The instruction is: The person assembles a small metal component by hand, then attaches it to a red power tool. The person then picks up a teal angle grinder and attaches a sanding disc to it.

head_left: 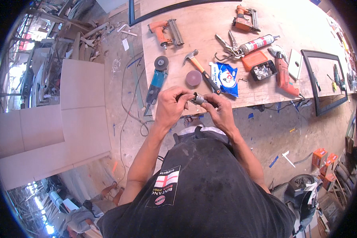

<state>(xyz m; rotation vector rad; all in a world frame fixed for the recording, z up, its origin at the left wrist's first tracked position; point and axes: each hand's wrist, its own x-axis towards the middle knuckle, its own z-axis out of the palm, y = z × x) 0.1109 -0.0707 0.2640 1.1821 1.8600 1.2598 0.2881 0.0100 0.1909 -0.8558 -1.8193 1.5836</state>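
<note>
Left fingers (185,96), right fingers (215,99): gripping one grey cylinder (198,99) | nail guns (158,29): two | hammer (203,73): one

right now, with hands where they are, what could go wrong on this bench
1. The small metal cylinder is held by fingertips of the left hand and right hand, near the bench's near edge; a slip might send it to the floor.
2. Its left end looks notched, so it could nick the left fingertips.
3. The claw hammer lies just beyond, handle end toward that edge; an elbow or wrist might knock it.
</note>
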